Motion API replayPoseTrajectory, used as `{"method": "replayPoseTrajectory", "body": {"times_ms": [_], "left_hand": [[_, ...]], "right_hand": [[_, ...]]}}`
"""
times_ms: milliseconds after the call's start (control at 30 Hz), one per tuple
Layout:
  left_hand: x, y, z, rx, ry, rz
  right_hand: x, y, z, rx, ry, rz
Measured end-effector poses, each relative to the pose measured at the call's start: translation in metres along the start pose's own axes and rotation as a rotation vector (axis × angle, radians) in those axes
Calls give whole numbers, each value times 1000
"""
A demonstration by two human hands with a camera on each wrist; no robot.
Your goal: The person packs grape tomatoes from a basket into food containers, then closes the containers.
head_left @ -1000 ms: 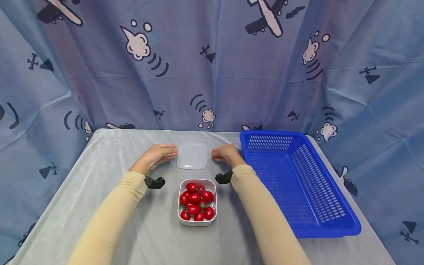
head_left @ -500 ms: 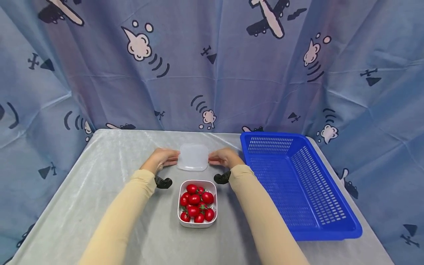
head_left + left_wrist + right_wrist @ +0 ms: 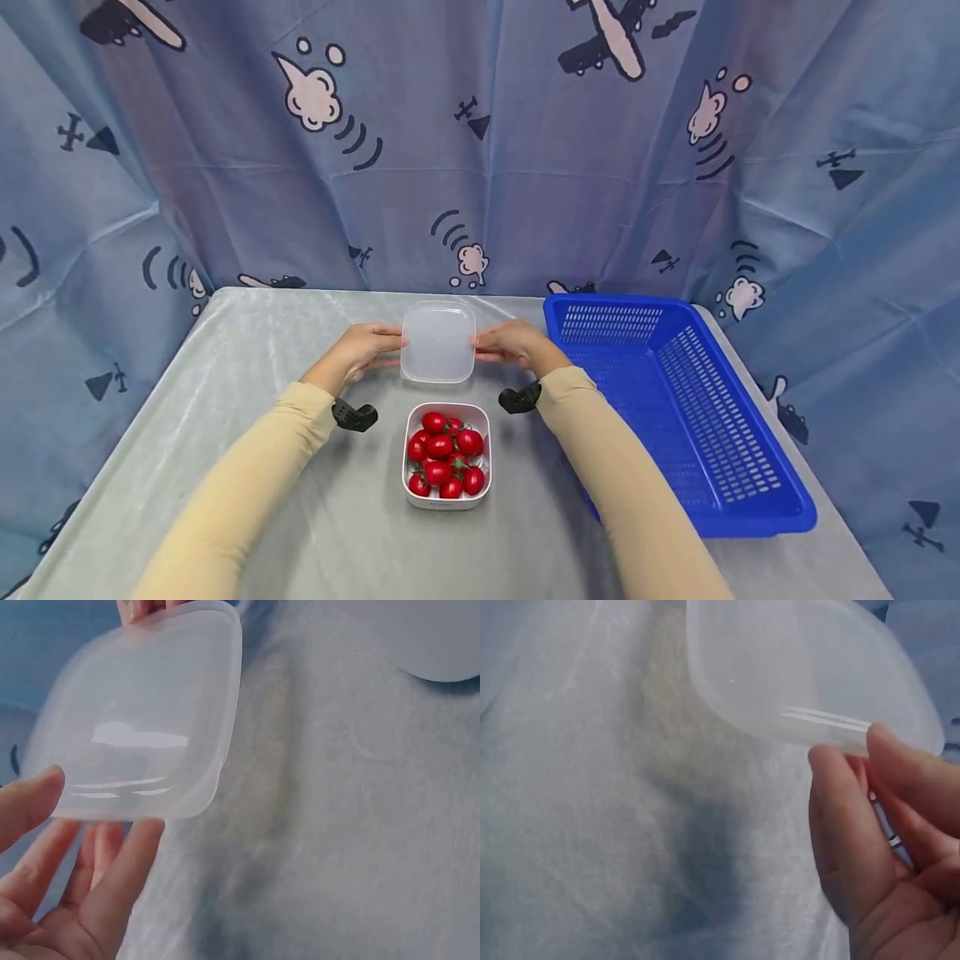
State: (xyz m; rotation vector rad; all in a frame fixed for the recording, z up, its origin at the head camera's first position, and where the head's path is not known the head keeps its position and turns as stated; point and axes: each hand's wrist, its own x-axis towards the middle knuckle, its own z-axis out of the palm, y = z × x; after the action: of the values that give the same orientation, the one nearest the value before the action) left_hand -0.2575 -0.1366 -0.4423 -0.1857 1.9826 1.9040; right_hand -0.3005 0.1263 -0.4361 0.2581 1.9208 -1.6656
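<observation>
A clear, rounded-square plastic lid is held up off the table between both hands. My left hand pinches its left edge, thumb on top and fingers below, as the left wrist view shows with the lid tilted. At the opposite edge my right hand pinches the lid the same way, thumb above and fingers under the rim. Nearer to me, a white square container stands on the table, its top uncovered. Red cherry tomatoes fill it, some with green stems.
A large blue plastic basket with slotted walls stands to the right, partly behind my right forearm. The table has a pale grey cloth on it. A blue curtain with airplane prints hangs behind the table's far edge.
Both hands have closed in on the lid from either side and taken hold of its edges. The lid has risen from the table. The tomato container has stayed in place.
</observation>
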Motion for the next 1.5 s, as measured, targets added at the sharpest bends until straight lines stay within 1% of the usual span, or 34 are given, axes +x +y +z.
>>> {"method": "replayPoseTrajectory", "body": {"times_ms": [67, 133, 167, 233, 333, 433, 567, 667, 800, 900, 1033, 1133, 1200, 1267, 1333, 1400, 1467, 1500], "left_hand": [[-4, 3, -2, -10, -9, 23], [-9, 5, -2, -24, -13, 40], [-11, 6, -2, -28, -17, 50], [-15, 8, -2, -39, -21, 67], [-20, 11, 1, -56, -11, 95], [-24, 11, 4, -58, -7, 128], [-33, 10, 9, -35, -18, 165], [-40, 9, 13, -1, -22, 182], [-47, 8, 17, 44, -31, 206], [-52, 9, 17, 81, -29, 222], [-63, 10, 15, 163, -20, 222], [-73, 10, 15, 191, -37, 195], [-78, 11, 14, 168, -58, 159], [-83, 12, 12, 114, -90, 109], [-85, 12, 9, 12, -128, 46], [-85, 11, 5, -127, -170, -25], [-86, 10, 5, -255, -203, -108], [-86, 9, 7, -299, -217, -141]], "right_hand": [[-25, -11, 4, -7, -46, -26], [-40, -16, 4, 0, -92, -40], [-45, -17, 4, -8, -97, -48], [-51, -18, 4, -12, -104, -69], [-54, -14, 2, -43, -109, -118], [-60, -10, 1, -44, -102, -151], [-71, -2, -1, -15, -77, -154], [-81, 4, 0, -20, -52, -157], [-94, 8, 3, -51, -2, -202], [-101, 8, 7, -69, 39, -246], [-110, 9, 14, -111, 93, -292], [-115, 10, 18, -151, 136, -315], [-118, 11, 20, -173, 159, -327], [-122, 13, 22, -195, 177, -340], [-125, 15, 24, -226, 200, -352], [-129, 17, 25, -261, 222, -367], [-132, 18, 25, -294, 246, -380], [-133, 19, 25, -312, 262, -387]]}}
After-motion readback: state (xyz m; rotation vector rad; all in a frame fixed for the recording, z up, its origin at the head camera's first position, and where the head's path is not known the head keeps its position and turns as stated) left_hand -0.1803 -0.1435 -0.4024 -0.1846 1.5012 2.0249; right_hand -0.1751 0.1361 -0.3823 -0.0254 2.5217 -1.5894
